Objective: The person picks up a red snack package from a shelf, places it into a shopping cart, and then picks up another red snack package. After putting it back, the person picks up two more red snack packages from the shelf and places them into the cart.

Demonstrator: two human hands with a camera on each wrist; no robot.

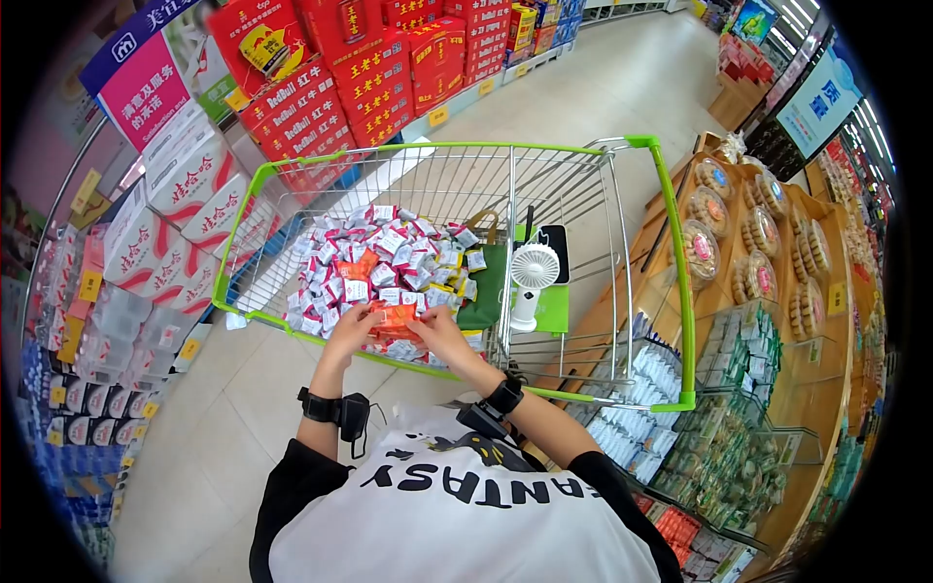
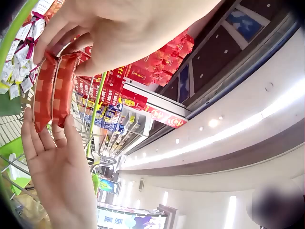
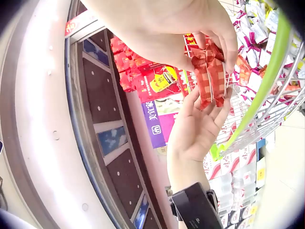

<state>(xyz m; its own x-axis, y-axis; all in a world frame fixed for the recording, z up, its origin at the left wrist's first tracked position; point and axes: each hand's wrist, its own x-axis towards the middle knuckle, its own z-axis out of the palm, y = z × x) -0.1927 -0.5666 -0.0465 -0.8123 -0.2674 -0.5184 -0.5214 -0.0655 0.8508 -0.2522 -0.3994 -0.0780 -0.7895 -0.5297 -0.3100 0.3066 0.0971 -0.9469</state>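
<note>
Two orange-red checkered snack packets (image 2: pixel 52 93) lie side by side, held between my two hands over the cart's near rim. My left hand (image 1: pixel 348 335) pinches one end, its fingers curled around it in the left wrist view. At the other end, my right hand (image 1: pixel 442 340) grips with thumb and fingers, as the right wrist view shows. Beneath and beyond the hands, a heap of small white-and-pink wrapped snacks (image 1: pixel 389 241) fills part of the cart. Another orange packet (image 1: pixel 358 267) rests on that heap.
The wire shopping cart (image 1: pixel 457 146) has a green rim. A green bag (image 1: pixel 483 296), a white handheld fan (image 1: pixel 533 274) and a phone (image 1: pixel 555 251) sit at its right. Stacked red drink cartons (image 1: pixel 369 83) and white cartons (image 1: pixel 175 228) stand left; wooden snack shelves (image 1: pixel 622 282) run right.
</note>
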